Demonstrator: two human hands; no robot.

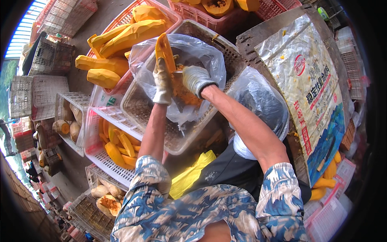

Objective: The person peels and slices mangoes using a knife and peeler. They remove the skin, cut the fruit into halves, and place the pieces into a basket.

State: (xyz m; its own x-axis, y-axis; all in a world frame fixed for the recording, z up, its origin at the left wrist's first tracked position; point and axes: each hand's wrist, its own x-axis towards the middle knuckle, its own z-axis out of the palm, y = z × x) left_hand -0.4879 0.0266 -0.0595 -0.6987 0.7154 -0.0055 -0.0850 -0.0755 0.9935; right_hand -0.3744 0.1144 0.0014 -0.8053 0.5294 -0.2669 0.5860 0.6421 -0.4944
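Observation:
My left hand [162, 80], in a worn knit work glove, grips a long peeled piece of orange squash [165, 51] that stands tilted upright. Close beside it, my right hand [198, 79], also gloved, is closed around a small metal tool [177, 72]. The tool's edge touches the lower part of the squash; most of it is hidden by the glove. Both hands are over a clear plastic bag [208, 54] that lines a dirty plastic crate [187, 145]. Orange pulp [186, 93] lies in the bag.
Peeled squash [133, 34] fills a pink crate [113, 87] ahead; cut pieces [121, 148] lie in a white-and-pink crate [112, 172] to the left. At right, a printed sack [302, 75] covers a board, with a wooden-handled knife [321, 165] on it. A stuffed plastic bag [263, 103] stands between.

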